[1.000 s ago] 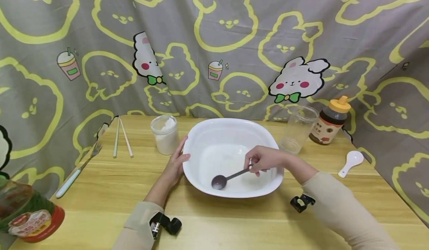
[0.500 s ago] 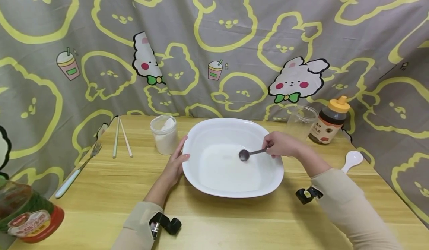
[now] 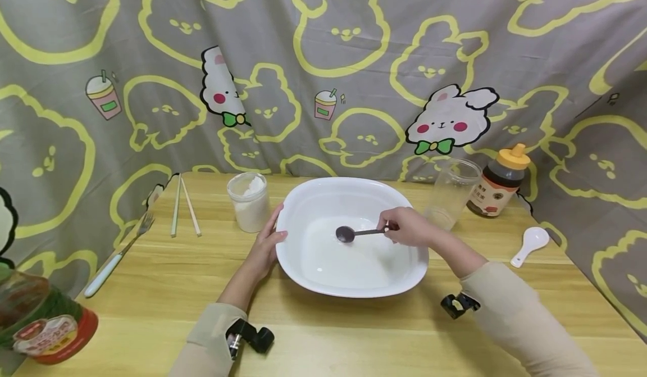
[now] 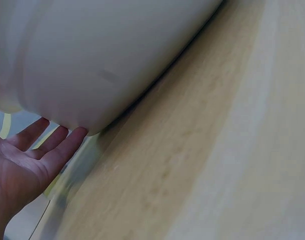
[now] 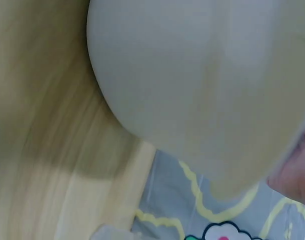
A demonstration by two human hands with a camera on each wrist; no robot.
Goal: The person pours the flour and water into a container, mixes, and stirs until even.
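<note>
A white oval basin stands on the wooden table, with a shallow layer of whitish, cloudy liquid in its bottom. My left hand holds its left side, thumb over the rim and fingers along the outer wall. In the left wrist view the fingertips touch that wall low down. My right hand reaches over the right rim and pinches the handle of a dark, round-bowled spoon. The spoon's bowl is at the liquid near the basin's middle. In the right wrist view the basin hides most of this hand.
Behind the left hand stands a clear jar of white powder. Chopsticks and a fork lie left. An upright clear jar, a yellow-capped bottle and a white spoon are right. A red-lidded jar sits front left.
My right hand has moved the dark spoon from the basin's front to its right back, then left towards the middle. My left hand stays on the basin's side.
</note>
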